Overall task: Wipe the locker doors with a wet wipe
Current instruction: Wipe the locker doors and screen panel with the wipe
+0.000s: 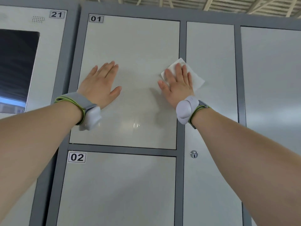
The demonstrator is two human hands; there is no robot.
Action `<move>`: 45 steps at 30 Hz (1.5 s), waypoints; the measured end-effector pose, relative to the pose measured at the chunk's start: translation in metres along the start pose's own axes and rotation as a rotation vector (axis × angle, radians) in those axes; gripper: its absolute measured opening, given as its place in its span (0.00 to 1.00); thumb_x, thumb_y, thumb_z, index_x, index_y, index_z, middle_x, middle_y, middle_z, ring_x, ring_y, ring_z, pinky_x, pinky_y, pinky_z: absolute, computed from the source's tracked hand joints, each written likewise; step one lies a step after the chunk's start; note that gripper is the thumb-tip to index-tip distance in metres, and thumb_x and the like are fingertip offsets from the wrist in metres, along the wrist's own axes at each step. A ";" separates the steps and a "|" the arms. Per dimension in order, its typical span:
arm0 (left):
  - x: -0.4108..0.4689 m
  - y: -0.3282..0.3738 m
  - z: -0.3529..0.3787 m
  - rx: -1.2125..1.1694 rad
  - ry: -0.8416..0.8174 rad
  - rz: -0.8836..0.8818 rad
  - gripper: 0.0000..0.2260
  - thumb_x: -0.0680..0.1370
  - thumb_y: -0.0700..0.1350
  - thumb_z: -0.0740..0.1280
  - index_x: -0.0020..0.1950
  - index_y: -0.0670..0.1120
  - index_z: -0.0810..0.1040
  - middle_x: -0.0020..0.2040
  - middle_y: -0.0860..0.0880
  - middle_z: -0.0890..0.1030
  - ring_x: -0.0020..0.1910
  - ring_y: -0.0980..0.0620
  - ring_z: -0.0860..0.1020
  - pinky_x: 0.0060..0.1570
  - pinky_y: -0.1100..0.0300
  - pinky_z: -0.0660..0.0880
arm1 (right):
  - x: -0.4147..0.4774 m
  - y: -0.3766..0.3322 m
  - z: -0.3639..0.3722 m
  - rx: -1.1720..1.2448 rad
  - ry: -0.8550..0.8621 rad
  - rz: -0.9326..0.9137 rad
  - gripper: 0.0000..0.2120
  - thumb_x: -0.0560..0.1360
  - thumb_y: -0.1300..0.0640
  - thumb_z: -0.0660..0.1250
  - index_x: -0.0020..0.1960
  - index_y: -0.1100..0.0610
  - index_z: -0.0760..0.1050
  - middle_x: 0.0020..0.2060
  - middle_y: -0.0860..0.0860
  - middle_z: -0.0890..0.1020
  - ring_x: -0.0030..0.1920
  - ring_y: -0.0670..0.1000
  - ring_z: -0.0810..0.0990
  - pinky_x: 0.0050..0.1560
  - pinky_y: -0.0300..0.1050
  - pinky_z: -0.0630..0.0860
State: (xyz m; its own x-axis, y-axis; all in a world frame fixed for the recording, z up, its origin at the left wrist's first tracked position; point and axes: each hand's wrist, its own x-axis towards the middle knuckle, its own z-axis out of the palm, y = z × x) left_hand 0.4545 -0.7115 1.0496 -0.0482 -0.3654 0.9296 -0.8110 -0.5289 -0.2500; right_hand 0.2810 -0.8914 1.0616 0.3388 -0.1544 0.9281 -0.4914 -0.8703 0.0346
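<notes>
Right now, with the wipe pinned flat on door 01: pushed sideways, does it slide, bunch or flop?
Probably floppy: the wet wipe lies thin and flat under the right hand. Likely slides easily, since door 01 looks smooth and glossy. Its uncovered corner, past the door's right edge, may fold or bunch.

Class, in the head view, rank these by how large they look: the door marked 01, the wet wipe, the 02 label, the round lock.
Largest to smallest:
1. door marked 01
2. wet wipe, partly hidden under the right hand
3. 02 label
4. round lock
</notes>
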 end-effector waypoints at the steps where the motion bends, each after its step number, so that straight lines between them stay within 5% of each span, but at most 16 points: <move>1: 0.004 -0.003 -0.001 0.009 0.000 -0.004 0.28 0.81 0.49 0.56 0.77 0.39 0.50 0.78 0.43 0.51 0.77 0.48 0.50 0.73 0.54 0.43 | 0.007 -0.002 -0.001 0.008 0.003 0.012 0.26 0.81 0.42 0.47 0.76 0.52 0.55 0.77 0.56 0.43 0.76 0.56 0.37 0.73 0.49 0.35; 8: 0.023 -0.018 0.004 0.022 0.014 0.030 0.28 0.82 0.50 0.55 0.77 0.40 0.49 0.78 0.44 0.50 0.77 0.48 0.49 0.74 0.53 0.42 | 0.044 -0.010 -0.007 0.080 0.071 0.073 0.26 0.80 0.41 0.50 0.74 0.54 0.58 0.77 0.58 0.44 0.76 0.55 0.38 0.73 0.48 0.35; 13: 0.041 -0.030 0.006 0.007 0.069 0.045 0.28 0.82 0.49 0.55 0.77 0.40 0.50 0.78 0.44 0.51 0.77 0.47 0.48 0.74 0.53 0.42 | 0.068 -0.020 -0.004 0.096 0.149 0.115 0.33 0.80 0.39 0.49 0.77 0.57 0.45 0.77 0.55 0.46 0.77 0.52 0.40 0.74 0.48 0.35; 17: 0.056 -0.046 0.008 -0.001 0.117 0.040 0.28 0.82 0.50 0.55 0.77 0.39 0.51 0.78 0.43 0.51 0.77 0.46 0.48 0.74 0.51 0.43 | 0.086 -0.027 -0.006 0.027 0.112 0.121 0.30 0.82 0.43 0.42 0.78 0.59 0.43 0.77 0.53 0.43 0.76 0.51 0.38 0.74 0.48 0.35; 23: 0.067 -0.062 0.013 -0.006 0.111 0.038 0.31 0.80 0.57 0.48 0.77 0.39 0.51 0.78 0.43 0.50 0.77 0.45 0.47 0.73 0.50 0.42 | 0.083 -0.029 -0.006 0.022 0.113 -0.078 0.21 0.83 0.58 0.45 0.74 0.60 0.57 0.77 0.52 0.52 0.76 0.53 0.47 0.71 0.45 0.42; 28: 0.072 -0.067 0.021 0.006 0.054 0.089 0.39 0.72 0.65 0.39 0.78 0.43 0.49 0.78 0.46 0.48 0.77 0.48 0.44 0.74 0.51 0.41 | 0.094 -0.022 -0.007 0.008 0.234 -0.036 0.21 0.76 0.69 0.52 0.68 0.63 0.63 0.70 0.55 0.63 0.73 0.58 0.56 0.66 0.42 0.50; 37: 0.071 -0.070 0.031 0.036 0.097 0.108 0.41 0.70 0.66 0.34 0.78 0.44 0.47 0.78 0.47 0.46 0.77 0.49 0.43 0.72 0.56 0.36 | 0.132 -0.034 -0.008 -0.126 0.174 0.157 0.28 0.82 0.48 0.44 0.77 0.60 0.42 0.77 0.54 0.43 0.77 0.52 0.41 0.74 0.47 0.39; 45: 0.071 -0.069 0.031 0.040 0.105 0.116 0.41 0.69 0.66 0.33 0.78 0.44 0.45 0.78 0.47 0.45 0.77 0.50 0.43 0.72 0.56 0.36 | 0.124 -0.033 -0.006 -0.191 0.092 -0.012 0.34 0.80 0.38 0.42 0.77 0.57 0.40 0.77 0.52 0.41 0.76 0.50 0.38 0.74 0.46 0.36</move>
State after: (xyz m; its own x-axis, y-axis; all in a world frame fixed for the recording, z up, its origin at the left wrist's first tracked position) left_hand 0.5252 -0.7248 1.1244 -0.2023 -0.3451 0.9165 -0.7729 -0.5184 -0.3658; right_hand 0.3342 -0.8794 1.1777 0.2749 -0.0939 0.9569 -0.6338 -0.7660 0.1069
